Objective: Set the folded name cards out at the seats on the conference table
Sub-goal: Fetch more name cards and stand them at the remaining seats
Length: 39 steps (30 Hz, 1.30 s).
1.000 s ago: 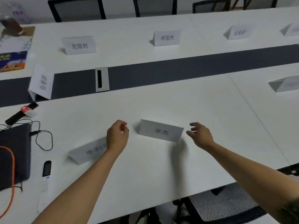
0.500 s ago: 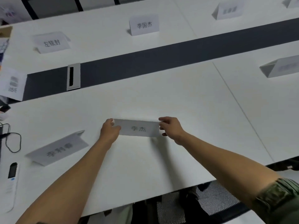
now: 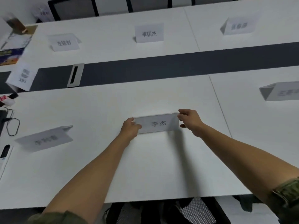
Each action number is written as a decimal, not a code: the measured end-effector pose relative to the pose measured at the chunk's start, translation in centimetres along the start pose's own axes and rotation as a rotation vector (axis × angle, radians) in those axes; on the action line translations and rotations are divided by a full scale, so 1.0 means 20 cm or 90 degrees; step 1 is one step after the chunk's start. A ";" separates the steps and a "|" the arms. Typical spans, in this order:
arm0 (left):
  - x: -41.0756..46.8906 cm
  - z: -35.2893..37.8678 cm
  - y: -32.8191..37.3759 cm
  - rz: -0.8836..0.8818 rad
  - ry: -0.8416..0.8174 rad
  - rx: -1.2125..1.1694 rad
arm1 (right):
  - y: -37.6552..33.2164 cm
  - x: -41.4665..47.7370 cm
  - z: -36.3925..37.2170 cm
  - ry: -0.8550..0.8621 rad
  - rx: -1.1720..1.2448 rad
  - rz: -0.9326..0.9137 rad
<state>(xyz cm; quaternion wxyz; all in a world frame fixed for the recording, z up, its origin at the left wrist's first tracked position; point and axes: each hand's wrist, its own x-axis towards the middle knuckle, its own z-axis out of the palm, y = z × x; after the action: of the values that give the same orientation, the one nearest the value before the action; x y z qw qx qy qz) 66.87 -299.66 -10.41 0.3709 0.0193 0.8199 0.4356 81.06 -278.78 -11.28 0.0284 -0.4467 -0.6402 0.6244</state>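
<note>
A folded white name card (image 3: 157, 123) stands on the near side of the white conference table (image 3: 145, 167), its printed face toward me. My left hand (image 3: 130, 129) pinches its left end and my right hand (image 3: 190, 121) pinches its right end. Another folded card (image 3: 46, 139) lies to the left on the same side. A third card (image 3: 281, 92) stands at the right. Across the dark centre strip (image 3: 178, 65) stand more cards: one at left (image 3: 63, 42), one in the middle (image 3: 149, 33), one at right (image 3: 239, 26). One card (image 3: 21, 76) leans at the table's left end.
A metal cable port (image 3: 75, 75) sits in the dark strip. At the left edge lie a black cable (image 3: 13, 125), a white remote (image 3: 4, 156), a red-labelled item (image 3: 6, 99) and a colourful booklet (image 3: 9, 55). Mesh chairs stand at the far side (image 3: 74, 8) and below me (image 3: 194, 210).
Both hands closed in from beside the card and now grip its two ends. The card sits squarer to me, and the camera view shifted to the right and down.
</note>
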 end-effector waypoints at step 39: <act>0.31 -0.02 -0.73 0.122 0.279 0.610 | -0.20 0.58 0.31 0.012 -0.762 -0.418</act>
<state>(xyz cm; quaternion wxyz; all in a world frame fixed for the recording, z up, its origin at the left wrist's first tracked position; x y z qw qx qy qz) 66.41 -306.83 -24.62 0.0991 0.1698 0.9797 0.0385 68.32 -275.76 -15.38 -0.0303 -0.1732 -0.9774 0.1177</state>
